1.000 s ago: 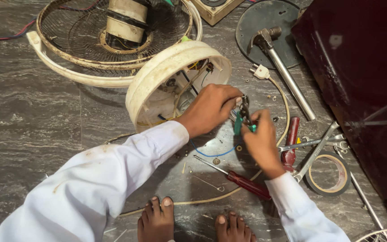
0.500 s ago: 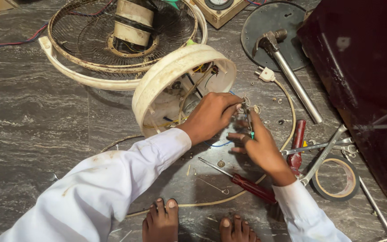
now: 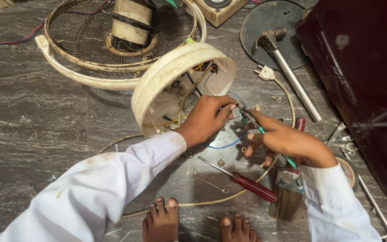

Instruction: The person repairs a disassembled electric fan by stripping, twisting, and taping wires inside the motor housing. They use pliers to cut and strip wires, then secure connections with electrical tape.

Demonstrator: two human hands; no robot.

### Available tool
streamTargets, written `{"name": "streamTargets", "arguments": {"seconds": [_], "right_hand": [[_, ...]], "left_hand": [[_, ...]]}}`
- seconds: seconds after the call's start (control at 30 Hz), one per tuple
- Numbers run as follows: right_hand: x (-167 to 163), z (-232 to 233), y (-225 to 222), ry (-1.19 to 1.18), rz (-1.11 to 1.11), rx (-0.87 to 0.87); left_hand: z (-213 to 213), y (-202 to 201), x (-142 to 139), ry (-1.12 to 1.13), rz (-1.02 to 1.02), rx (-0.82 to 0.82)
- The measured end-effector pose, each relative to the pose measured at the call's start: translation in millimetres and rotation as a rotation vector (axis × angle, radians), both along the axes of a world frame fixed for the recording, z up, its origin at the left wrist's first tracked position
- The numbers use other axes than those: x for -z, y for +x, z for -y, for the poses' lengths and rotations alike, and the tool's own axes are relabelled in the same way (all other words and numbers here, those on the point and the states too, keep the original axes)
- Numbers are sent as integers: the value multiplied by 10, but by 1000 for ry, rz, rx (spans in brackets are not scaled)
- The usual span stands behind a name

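In the head view, the right hand [image 3: 292,143] is closed around a pair of pliers with green handles [image 3: 252,121]. The fingers are wrapped around the handles, and the thin nose of the tool points up and to the left, toward the other hand. The left hand [image 3: 204,118] is just beside this nose. Its fingertips are pressed together at the tip of the pliers, on something small that I cannot see clearly; perhaps it is a wire end. Both hands meet at the open mouth of a cream round fan housing [image 3: 175,74], which lies tilted on the floor. Thin coloured wires show inside it. A blue wire [image 3: 222,144] curves just under the left hand.

Below the grip, on the grey stone floor [image 3: 32,125], lies a screwdriver with a red handle [image 3: 242,180]. A paintbrush [image 3: 287,192] lies under the right wrist. Well above the grip rests a wire fan guard [image 3: 90,40], with a cream motor [image 3: 133,20] standing in it. To the upper right of the grip are a white plug [image 3: 265,72] and a metal pole on a dark round base [image 3: 292,76]. A roll of tape [image 3: 350,168] is partly hidden behind the right sleeve.
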State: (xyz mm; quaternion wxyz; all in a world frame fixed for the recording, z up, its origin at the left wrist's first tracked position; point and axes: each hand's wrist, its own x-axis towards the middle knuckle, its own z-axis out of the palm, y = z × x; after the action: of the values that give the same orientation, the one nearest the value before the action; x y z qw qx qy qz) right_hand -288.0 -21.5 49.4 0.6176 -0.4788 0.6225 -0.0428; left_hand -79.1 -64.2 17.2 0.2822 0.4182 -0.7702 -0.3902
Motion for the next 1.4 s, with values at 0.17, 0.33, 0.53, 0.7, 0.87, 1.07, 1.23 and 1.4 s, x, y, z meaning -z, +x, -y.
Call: {"name": "streamTargets", "arguments": {"seconds": [0.17, 0.33, 0.53, 0.7, 0.87, 1.07, 1.23, 1.4], "right_hand": [[233, 173, -123, -210, -13, -205], [460, 290, -142, -466, -124, -322], [509, 277, -128, -433, -102, -228], [576, 249, 21, -648, 13, -180], [648, 216, 225, -724, -3, -73], [724, 165, 259, -830, -14, 23], [870, 115, 302, -948, 3, 135], [890, 100, 307, -976, -77, 134]], "left_hand": [[39, 73, 86, 1, -74, -18], [4, 53, 106, 8, -95, -103], [-26, -13, 87, -25, -85, -150], [-32, -15, 106, -93, -91, -187], [-26, 52, 111, -61, -118, -184], [-34, 22, 139, -124, -142, -184], [-10, -21, 184, -69, -102, -137], [2, -26, 145, -236, -59, -97]]}}
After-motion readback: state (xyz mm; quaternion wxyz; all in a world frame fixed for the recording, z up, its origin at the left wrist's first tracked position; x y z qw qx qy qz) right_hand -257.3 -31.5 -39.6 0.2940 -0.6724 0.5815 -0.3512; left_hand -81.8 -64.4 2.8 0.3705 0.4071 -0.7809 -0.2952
